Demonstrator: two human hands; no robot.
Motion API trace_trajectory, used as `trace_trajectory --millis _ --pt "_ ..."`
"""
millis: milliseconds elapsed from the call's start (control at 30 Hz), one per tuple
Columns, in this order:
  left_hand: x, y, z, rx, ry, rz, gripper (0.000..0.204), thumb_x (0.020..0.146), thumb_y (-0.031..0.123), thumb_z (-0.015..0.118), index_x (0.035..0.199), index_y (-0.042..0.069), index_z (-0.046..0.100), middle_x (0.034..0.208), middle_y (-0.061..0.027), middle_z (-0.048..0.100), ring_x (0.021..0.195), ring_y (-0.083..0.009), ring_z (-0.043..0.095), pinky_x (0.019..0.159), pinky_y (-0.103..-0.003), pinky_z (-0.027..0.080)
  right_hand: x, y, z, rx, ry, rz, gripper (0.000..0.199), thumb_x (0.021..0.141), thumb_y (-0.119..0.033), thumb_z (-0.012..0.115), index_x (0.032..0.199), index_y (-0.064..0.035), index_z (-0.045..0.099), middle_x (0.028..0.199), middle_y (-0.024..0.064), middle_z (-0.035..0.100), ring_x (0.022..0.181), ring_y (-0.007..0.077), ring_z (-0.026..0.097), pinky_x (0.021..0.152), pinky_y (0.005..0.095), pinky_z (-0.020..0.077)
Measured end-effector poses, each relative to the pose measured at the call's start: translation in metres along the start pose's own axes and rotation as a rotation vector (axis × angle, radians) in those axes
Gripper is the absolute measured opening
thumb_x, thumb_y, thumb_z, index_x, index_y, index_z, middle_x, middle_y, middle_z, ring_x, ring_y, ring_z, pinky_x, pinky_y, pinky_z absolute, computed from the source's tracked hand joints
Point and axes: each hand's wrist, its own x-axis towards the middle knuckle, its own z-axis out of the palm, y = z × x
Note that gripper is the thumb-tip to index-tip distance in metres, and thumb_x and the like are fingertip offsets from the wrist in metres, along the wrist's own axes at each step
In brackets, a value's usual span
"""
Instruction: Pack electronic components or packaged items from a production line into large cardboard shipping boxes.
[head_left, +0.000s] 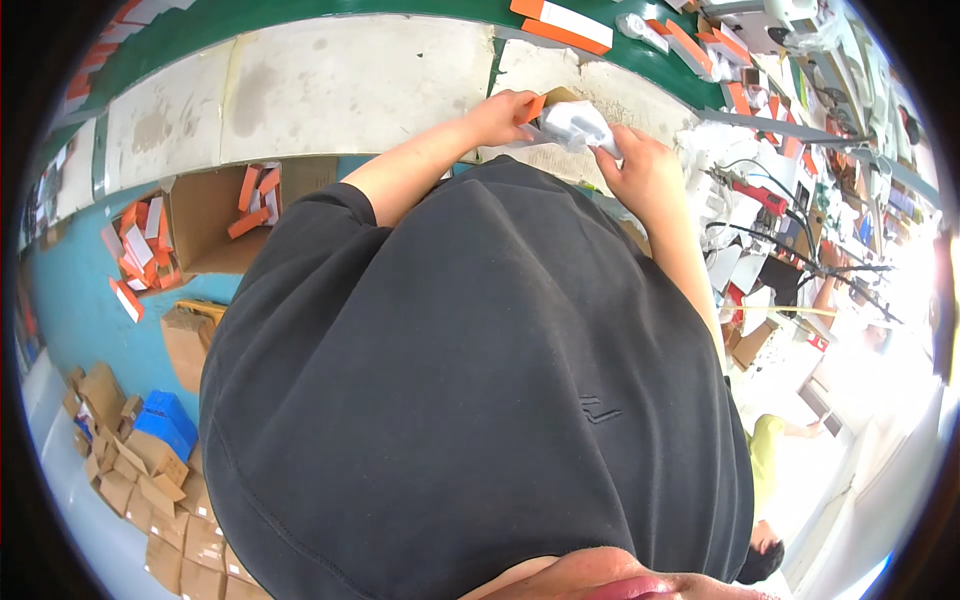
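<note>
Over the worn pale tabletop, my left hand has its fingers closed on the edge of a small orange box. A brown, cardboard-like surface shows just beside the box. Up against it is a white item in clear plastic wrap; what kind of item it is cannot be made out. My right hand pinches the near right end of this wrapped item between thumb and fingers. How far the item sits inside the box is hidden.
Orange-and-white boxes and another plastic-wrapped piece lie on the green conveyor belt beyond the table. At left, an open carton holds more orange boxes. Cables and a red-handled tool clutter the right side. Another person is lower right.
</note>
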Motion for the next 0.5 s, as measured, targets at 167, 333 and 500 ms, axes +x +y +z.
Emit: trace_trajectory --millis 167,333,500 --pt "-0.008 0.018 -0.009 -0.097 -0.094 -0.156 0.053 0.076 0.014 0.086 0.122 0.009 0.059 0.090 -0.0100 0.069 0.084 -0.0278 0.067 0.078 -0.038 0.053 0.003 -0.009 0.021 -0.024 -0.039 0.027 0.026 0.088 -0.032 0.071 0.097 -0.0074 0.068 0.087 0.0141 0.070 0.079 0.0385 0.069 0.072 0.0497 0.0553" --pt "-0.016 0.015 -0.010 -0.059 -0.105 -0.135 0.056 0.076 0.015 0.086 0.125 0.009 0.058 0.094 -0.0102 0.071 0.088 -0.0269 0.068 0.079 -0.038 0.053 0.016 -0.015 0.043 -0.044 -0.092 -0.031 0.025 0.088 -0.031 0.071 0.094 -0.0074 0.067 0.086 0.0158 0.071 0.079 0.0387 0.070 0.071 0.0497 0.0558" --pt "-0.027 0.009 -0.006 -0.099 -0.077 -0.133 0.059 0.075 0.016 0.087 0.127 0.011 0.059 0.098 -0.0104 0.072 0.091 -0.0265 0.069 0.080 -0.036 0.054 0.025 -0.013 0.089 -0.075 -0.207 -0.052 0.029 0.089 -0.031 0.070 0.092 -0.0030 0.068 0.084 0.0197 0.071 0.080 0.0399 0.070 0.074 0.0498 0.0568"
